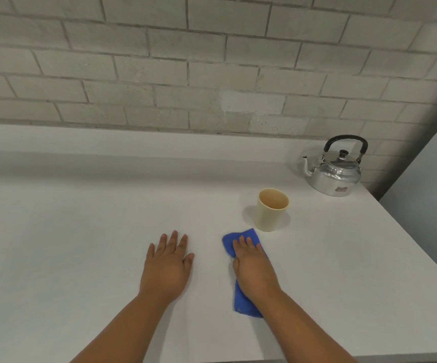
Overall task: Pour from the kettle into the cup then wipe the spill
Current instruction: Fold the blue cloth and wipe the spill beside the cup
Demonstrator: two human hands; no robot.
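A shiny metal kettle (335,171) with a black handle stands upright at the back right of the white counter (81,231), spout pointing left. In front of it, a beige cup (271,210) stands upright. A blue cloth (241,297) lies flat just in front of the cup. My right hand (251,265) presses flat on top of the cloth, fingers pointing at the cup. My left hand (167,263) rests flat on the bare counter to the left, fingers spread, holding nothing. No spill shows on the surface.
A pale brick wall (186,61) rises behind a raised ledge at the back. The counter's right edge (408,231) runs diagonally past the kettle, and its front edge lies under my forearms.
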